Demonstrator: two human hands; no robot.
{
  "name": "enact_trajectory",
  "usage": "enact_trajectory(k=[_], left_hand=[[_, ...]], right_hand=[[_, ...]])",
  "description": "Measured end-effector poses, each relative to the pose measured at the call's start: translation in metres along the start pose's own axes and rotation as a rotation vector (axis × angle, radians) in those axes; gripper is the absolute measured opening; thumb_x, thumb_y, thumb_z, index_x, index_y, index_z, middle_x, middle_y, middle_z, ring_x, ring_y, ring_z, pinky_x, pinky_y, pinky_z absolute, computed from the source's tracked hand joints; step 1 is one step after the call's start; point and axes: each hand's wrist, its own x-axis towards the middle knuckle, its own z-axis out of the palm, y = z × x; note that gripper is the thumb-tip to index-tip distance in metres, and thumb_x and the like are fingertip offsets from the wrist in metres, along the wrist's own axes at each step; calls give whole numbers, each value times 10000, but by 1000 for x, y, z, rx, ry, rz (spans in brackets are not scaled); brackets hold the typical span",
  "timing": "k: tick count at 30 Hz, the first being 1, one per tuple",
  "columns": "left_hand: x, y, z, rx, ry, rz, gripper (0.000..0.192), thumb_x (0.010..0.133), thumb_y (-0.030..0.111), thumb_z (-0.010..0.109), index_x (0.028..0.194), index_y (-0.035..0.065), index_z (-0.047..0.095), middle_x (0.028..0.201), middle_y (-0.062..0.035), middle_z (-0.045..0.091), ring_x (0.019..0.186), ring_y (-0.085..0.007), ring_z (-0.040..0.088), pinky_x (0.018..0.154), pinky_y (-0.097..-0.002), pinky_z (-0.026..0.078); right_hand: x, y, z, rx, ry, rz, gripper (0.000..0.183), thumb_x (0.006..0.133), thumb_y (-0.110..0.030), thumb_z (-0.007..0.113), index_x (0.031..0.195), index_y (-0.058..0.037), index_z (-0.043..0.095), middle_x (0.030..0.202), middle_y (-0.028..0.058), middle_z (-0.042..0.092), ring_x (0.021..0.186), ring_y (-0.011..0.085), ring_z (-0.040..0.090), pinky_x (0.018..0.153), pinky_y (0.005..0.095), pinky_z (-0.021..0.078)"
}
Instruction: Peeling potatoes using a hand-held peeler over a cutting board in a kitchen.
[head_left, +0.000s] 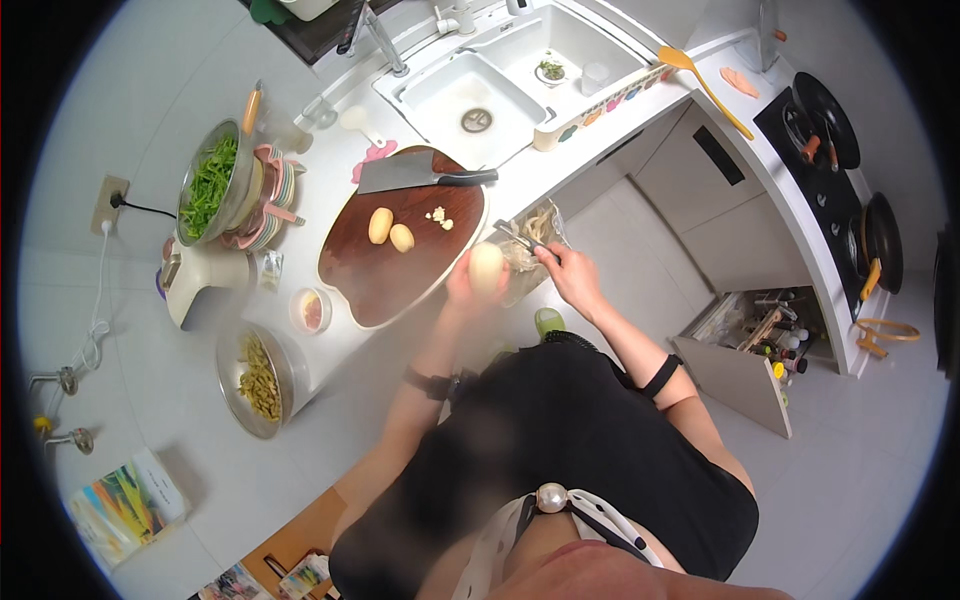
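My left hand (459, 283) holds a peeled potato (486, 267) just off the front edge of the counter. A vegetable peeler (519, 235) with a dark handle is in my right hand (571, 274), its head close to the potato but apart from it. Below both hands is a lined bin (541, 225) with peelings in it. Behind my left hand lies a brown cutting board (397, 281) with a pale rim. On it rest two peeled potatoes (380, 225), some garlic cloves (441, 218) and a cleaver (405, 174) with a black handle.
A double sink (442, 96) lies beyond the board. Bowls of cut greens (211, 184) and brownish strips (260, 379) stand at the left, with a small bowl (310, 310) between. An orange spatula (705, 90) and pans (885, 244) are at the right. A low drawer (739, 390) stands open.
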Motion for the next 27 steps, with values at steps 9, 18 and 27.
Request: enact_trajectory(k=[9,18,27], left_hand=[[3,6,-9,-7,7,50,620,813,582,294,841,-11,476,527,-87,447,320,-126,369,270,-217,272],[-21,17,4,366,-147,-251,665,862,549,220,985,-38,506,657,-110,537,403,-115,471,327,-193,355],[-102,64,-30,353,64,115,414,800,226,575,1114,29,392,849,-59,513,579,-103,530,418,-187,410]], right_hand=[[-8,-25,-19,109,-66,16,376,845,-421,457,827,-76,605,569,134,558,583,307,560,581,393,424],[30,61,11,437,-543,316,406,861,-421,461,781,-51,605,539,46,517,444,151,484,444,300,389],[42,83,36,582,-717,562,415,861,-479,432,779,-83,525,501,-27,406,358,77,335,324,238,236]])
